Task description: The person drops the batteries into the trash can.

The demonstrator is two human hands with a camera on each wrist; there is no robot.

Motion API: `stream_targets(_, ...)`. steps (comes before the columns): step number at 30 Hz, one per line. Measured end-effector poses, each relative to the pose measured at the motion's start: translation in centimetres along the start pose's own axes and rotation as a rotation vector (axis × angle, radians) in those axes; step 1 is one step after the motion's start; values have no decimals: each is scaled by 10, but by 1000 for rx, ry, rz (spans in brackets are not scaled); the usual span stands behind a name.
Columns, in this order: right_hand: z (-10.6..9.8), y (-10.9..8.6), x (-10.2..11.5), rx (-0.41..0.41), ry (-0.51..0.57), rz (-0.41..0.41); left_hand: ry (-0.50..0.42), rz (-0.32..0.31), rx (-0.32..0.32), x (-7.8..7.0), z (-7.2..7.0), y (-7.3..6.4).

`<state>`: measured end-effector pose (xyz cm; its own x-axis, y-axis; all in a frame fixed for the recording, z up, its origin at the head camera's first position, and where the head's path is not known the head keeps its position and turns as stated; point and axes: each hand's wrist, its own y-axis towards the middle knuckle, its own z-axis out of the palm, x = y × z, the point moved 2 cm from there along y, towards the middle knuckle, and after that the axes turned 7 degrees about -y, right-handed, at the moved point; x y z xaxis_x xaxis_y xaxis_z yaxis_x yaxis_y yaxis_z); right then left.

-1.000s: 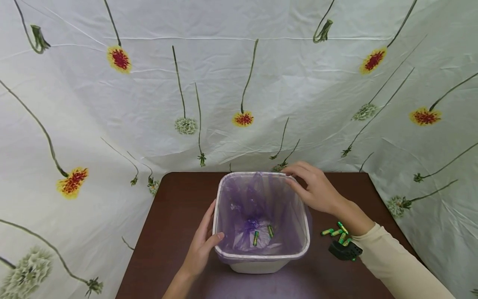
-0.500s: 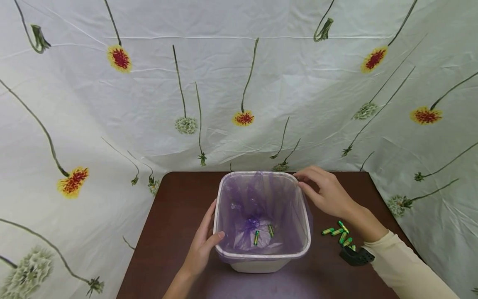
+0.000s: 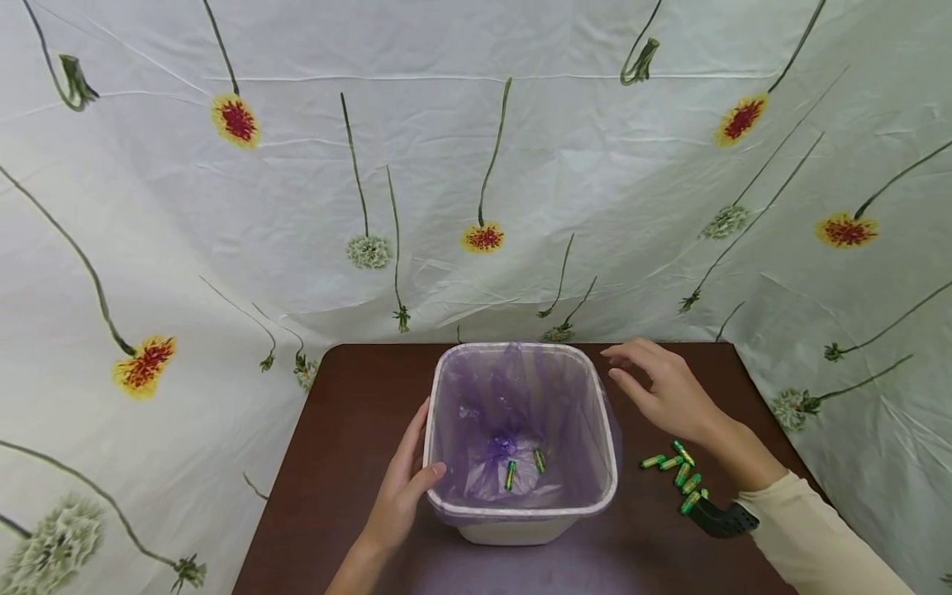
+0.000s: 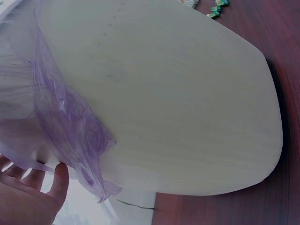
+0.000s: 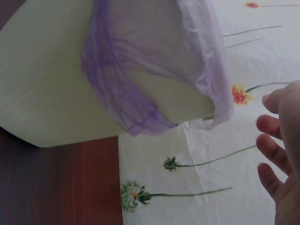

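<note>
A: Head view, go.
B: White trash bin [image 3: 513, 533] upright mid-tabletop [image 3: 357, 405], purple bag liner [image 3: 568, 413] folded over its rim. Two green-and-yellow batteries [image 3: 510, 475] lie on the liner at the bottom, apart.
A: Hands?
B: Left hand [image 3: 397, 487] at the bin's left side: thumb over the rim, fingers along the outside, so the grip pinches rim and liner. Right hand [image 3: 665, 392] is just off the right rim, grip spread, fingers loosely bent, thumb apart from them.
A: Rest?
B: Loose battery cluster [image 3: 682, 474] on the tabletop, right of the bin; black band [image 3: 723, 521] by the cream sleeve [image 3: 825, 541]. Flower-print cloth [image 3: 431, 157] behind.
A: Left wrist?
B: Bin's pale outer wall fills most of it. Liner hangs in creases beside the left thumb and fingers. Some cluster batteries at the top edge.
A: Right wrist?
B: Right fingers bent at the edge, gap between them and the draped liner, cloth beyond.
</note>
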<state>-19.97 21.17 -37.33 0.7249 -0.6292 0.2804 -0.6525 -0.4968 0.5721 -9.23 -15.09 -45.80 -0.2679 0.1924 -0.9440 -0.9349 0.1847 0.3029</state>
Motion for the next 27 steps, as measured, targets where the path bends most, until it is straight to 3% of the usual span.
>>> stream_targets(10, -2, -20, -13, -1, -40, 44, -8, -15, -6, 0, 1, 0)
stream_targets(21, 3, -50, -32, 28, -62, 155, -21, -15, 1, 0, 1, 0)
stream_targets(27, 5, -66, -40, 3, -67, 182, -4, -19, -8, 0, 0, 0)
